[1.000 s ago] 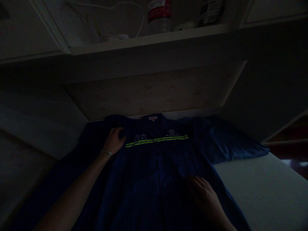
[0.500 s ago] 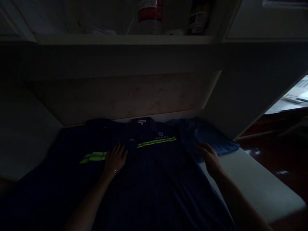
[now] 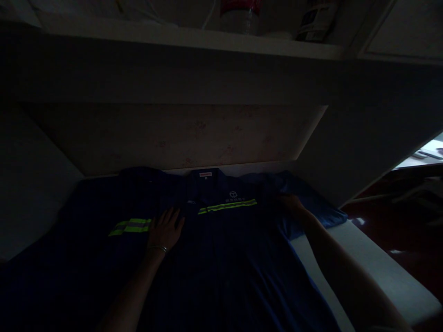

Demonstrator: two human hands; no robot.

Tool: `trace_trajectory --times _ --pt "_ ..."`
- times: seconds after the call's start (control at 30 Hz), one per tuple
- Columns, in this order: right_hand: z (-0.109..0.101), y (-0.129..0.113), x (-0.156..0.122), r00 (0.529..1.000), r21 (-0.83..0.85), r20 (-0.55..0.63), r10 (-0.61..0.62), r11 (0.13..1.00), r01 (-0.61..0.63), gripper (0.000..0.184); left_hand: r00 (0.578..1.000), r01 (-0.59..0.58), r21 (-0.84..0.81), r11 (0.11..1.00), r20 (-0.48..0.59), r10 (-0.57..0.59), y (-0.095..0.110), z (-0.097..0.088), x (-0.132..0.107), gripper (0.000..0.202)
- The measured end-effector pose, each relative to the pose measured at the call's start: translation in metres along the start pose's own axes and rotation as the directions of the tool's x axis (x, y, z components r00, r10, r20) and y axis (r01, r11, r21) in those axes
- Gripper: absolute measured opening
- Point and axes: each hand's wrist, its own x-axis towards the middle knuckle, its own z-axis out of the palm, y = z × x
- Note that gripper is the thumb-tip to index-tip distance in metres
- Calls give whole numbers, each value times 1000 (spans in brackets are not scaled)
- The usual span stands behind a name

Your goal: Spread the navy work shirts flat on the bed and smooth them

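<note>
dark blue work shirt (image 3: 224, 258) spread flat, front up, on a pale table (image 3: 380, 276), collar toward the back wall; a red collar label (image 3: 205, 174) at the neck; a yellow-green reflective stripe (image 3: 227, 206) across the chest beneath a small white logo (image 3: 234, 195), and a second reflective stripe (image 3: 130, 226) on the folded-in part at the left; left hand (image 3: 165, 229) lies palm down on the shirt between the two stripes, fingers straight and slightly spread, gripping nothing, a thin bracelet (image 3: 157, 249) at the wrist; right hand (image 3: 290, 203) reaches to the shirt's right shoulder beside the lighter blue sleeve (image 3: 311, 203), resting on the cloth; in the dim light it cannot be told whether its fingers pinch the fabric or lie loose; above, a shelf (image 3: 194, 39) carries a clear bottle with a red label (image 3: 240, 16) and a dark container (image 3: 316, 20); the scene is very dark.
</note>
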Motion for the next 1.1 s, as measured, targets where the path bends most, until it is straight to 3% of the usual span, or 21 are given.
trace_trajectory --times 0.13,0.27,0.37,0.43,0.5,0.57,0.6,0.63,0.7,0.77,0.8,0.87,0.97,1.1 --pt "-15 9 -1 992 0 49 119 993 -119 22 1000 8 -24 1000 4 -7 0 0 1 55" --pt "-19 10 0 990 21 21 142 990 -142 36 1000 6 -26 1000 -20 -7 1 0 0 55" --pt "-7 -5 -3 999 -28 -23 29 999 -30 48 999 11 -25 1000 -32 -12 2 0 -1 53" --pt "9 -23 -14 988 -171 37 -149 973 154 49 999 2 -26 1000 -44 -3 2 0 -2 53" --pt "26 -44 -32 900 -274 270 -341 869 412 43 998 -11 -21 1000 -61 10 2 1 -3 54" --pt "44 -64 -52 723 -223 527 -447 748 625 40 997 -17 -14 1000 -74 16 2 1 -4 54" --pt "52 -72 -59 643 -178 592 -487 698 693 40 997 -17 -11 1000 -76 17 2 1 -4 54" --pt "60 -78 -65 597 -152 601 -531 657 738 41 997 -15 -8 1000 -74 15 2 1 -3 53" --pt "76 -82 -68 618 -207 472 -628 603 771 42 998 -13 -7 1000 -66 12 1 2 -3 53" --pt "93 -75 -65 685 -358 311 -659 586 727 45 998 -7 -12 1000 -62 6 1 2 -3 53" --pt "102 -68 -63 717 -439 286 -636 578 688 46 998 -7 -15 1000 -64 6 1 2 -2 53" --pt "119 -51 -61 767 -573 352 -537 524 630 47 997 -14 -21 1000 -74 13 0 3 -2 54" --pt "135 -31 -60 774 -634 496 -393 446 632 45 995 -34 -18 999 -90 32 0 4 -3 55" --pt "134 -31 -66 791 -568 418 -447 551 612 44 996 -22 0 1000 -81 22 3 -2 -5 53"
